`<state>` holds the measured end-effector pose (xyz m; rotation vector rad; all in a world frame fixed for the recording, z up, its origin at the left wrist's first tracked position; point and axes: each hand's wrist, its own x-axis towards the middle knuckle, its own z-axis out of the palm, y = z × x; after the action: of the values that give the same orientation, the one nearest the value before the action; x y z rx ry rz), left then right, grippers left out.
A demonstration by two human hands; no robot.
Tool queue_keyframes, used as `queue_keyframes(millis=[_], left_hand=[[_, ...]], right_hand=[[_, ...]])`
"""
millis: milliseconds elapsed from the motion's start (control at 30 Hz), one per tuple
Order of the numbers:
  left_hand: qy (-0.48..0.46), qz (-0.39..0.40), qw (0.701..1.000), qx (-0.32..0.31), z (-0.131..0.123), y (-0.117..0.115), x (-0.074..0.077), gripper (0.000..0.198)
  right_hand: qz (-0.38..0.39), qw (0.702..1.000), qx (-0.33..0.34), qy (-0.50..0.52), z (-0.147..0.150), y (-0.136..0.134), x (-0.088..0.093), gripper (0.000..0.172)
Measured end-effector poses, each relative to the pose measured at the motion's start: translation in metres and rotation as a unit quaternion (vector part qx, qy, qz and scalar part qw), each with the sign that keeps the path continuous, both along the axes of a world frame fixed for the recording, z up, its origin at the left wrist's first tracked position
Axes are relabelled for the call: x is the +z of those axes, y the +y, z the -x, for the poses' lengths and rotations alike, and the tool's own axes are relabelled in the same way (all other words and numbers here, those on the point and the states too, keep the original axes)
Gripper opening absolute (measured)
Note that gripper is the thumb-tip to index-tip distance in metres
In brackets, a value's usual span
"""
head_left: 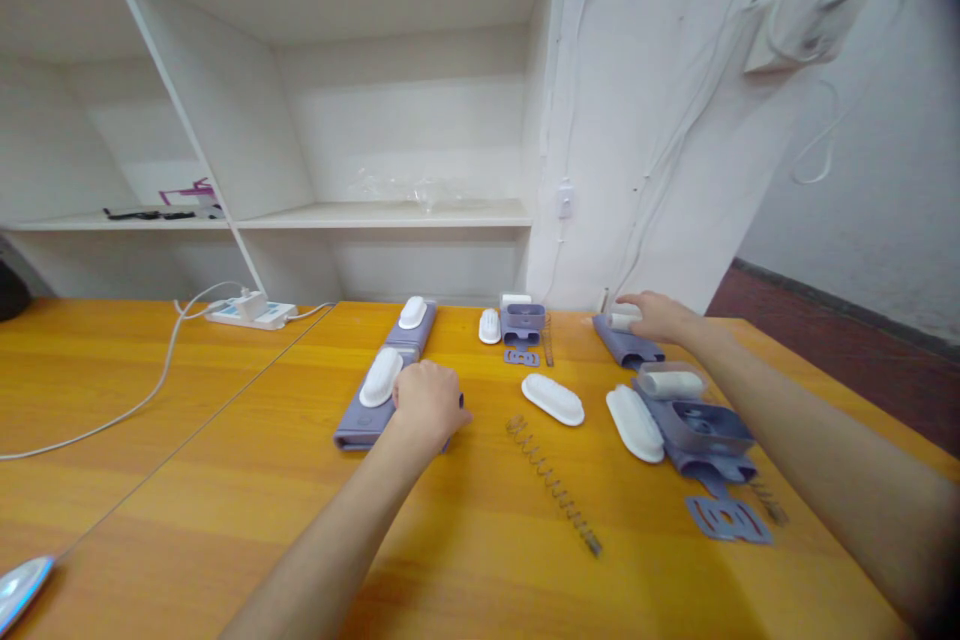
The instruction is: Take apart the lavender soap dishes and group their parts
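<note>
The right hand [656, 317] is found reached forward over the far right of the table [187, 520], its fingers bent down onto a purple plastic housing [628, 350] and its white roller [619, 321]. The fingers are drawn together rather than spread; whether the housing is pinched cannot be told, as the thumb is hidden.

The governing relation is recorded here. The housing is positioned at the fingertips, to the left of and slightly nearer than the palm; its long axis is slanted from far left to near right, and the roller end is the one covered. The right hand is by far the nearer of the two.

The left hand [429, 405] is placed well to the left, against the right side of a near purple casing [362, 428], whose long axis is slanted from near left to far right. Its fingers are curled; what is gripped is masked by the back of the hand.

Between the hands, a loose white oval pad [553, 398] and a coil spring [555, 487] are noted on the table. A second housing [709, 430] is seen beneath the right forearm's line, on its left side.
</note>
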<state>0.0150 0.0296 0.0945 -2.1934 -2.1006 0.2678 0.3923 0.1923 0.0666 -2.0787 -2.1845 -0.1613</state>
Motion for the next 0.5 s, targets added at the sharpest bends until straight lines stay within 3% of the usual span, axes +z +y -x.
queue_keyframes(millis=[133, 333, 500], left_hand=[[0.018, 0.049, 0.999, 0.015, 0.001, -0.001, 0.001, 0.035], [0.019, 0.041, 0.999, -0.008, 0.003, 0.001, -0.005, 0.025], [0.006, 0.028, 0.998, -0.047, 0.009, 0.004, -0.003, 0.027]], right_hand=[[0.008, 0.999, -0.029, -0.010, 0.010, 0.000, -0.002, 0.056], [-0.003, 0.997, -0.072, -0.009, 0.026, -0.001, -0.007, 0.058], [-0.041, 0.997, -0.065, -0.011, 0.043, -0.015, 0.004, 0.062]])
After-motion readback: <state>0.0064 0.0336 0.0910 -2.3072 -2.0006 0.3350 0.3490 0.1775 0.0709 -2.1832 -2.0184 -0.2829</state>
